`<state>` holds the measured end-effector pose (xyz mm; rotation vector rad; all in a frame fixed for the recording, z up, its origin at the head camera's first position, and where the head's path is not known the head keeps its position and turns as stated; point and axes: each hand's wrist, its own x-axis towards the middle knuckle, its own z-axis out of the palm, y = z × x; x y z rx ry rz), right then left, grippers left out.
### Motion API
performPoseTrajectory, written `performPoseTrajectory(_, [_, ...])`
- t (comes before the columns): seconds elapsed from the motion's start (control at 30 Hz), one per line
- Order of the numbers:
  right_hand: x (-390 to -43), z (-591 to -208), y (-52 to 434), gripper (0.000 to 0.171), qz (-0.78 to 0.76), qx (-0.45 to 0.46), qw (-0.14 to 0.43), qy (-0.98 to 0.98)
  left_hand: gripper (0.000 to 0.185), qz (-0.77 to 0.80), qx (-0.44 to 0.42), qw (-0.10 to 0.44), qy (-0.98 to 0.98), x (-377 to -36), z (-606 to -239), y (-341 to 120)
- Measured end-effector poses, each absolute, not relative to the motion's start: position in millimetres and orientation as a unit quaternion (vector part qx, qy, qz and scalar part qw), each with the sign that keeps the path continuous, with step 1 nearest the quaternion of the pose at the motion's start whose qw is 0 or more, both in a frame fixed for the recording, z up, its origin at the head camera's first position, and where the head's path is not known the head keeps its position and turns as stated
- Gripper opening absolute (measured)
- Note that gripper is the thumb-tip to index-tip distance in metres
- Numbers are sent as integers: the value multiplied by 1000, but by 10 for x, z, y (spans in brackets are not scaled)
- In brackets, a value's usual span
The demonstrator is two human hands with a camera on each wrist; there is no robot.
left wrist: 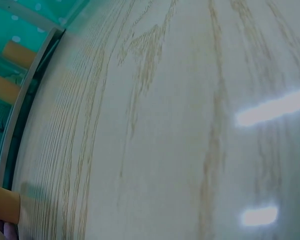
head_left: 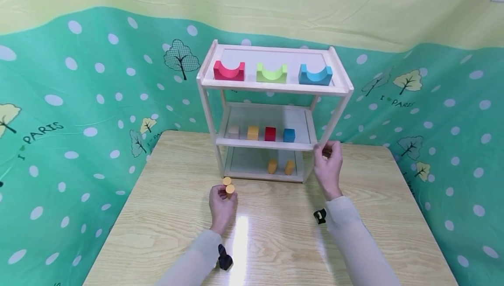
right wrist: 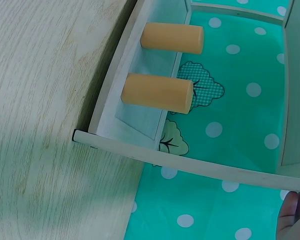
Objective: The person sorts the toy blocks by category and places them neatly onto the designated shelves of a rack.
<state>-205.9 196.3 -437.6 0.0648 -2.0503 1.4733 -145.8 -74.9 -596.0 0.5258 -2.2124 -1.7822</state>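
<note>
Low at the front left corner of a white wooden three-tier shelf point(head_left: 264, 145), my left hand point(head_left: 222, 207) grips an orange wooden cylinder point(head_left: 230, 191). A second orange cylinder point(head_left: 227, 181) stands just behind it, close to the fingertips. The left wrist view catches only an orange cylinder point(left wrist: 4, 204) and a bit of finger at its lower left edge. My right hand point(head_left: 330, 165) holds the shelf's right front post at the middle tier, thumb and curled fingers about it. Two more orange cylinders point(right wrist: 157, 93) stand upright on the bottom tier, towards its right side.
On the top tier sit red point(head_left: 229, 72), green point(head_left: 271, 74) and blue point(head_left: 315, 76) arch blocks. The middle tier carries a row of small cubes: pale point(head_left: 234, 132), yellow point(head_left: 253, 133), red point(head_left: 270, 134) and blue point(head_left: 289, 135). A patterned curtain point(head_left: 98, 115) hangs behind the wooden table point(head_left: 275, 233).
</note>
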Motion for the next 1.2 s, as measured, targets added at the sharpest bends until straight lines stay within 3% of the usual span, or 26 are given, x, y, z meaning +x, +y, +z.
performPoseTrajectory(0.37, [-2140,-4491,2017,15,556,28,305,-773,36,-600,159,140,-772,-1404,-5969,-722])
performPoseTrajectory(0.7, [-2281,-4720,2119,17,562,22,303,-769,38,-593,66,200,-777,-1361,-5909,-549])
performPoseTrajectory(1.2, [-2067,-4402,1975,16,557,23,300,-774,36,-567,1,224,-793,-1427,-5811,-340])
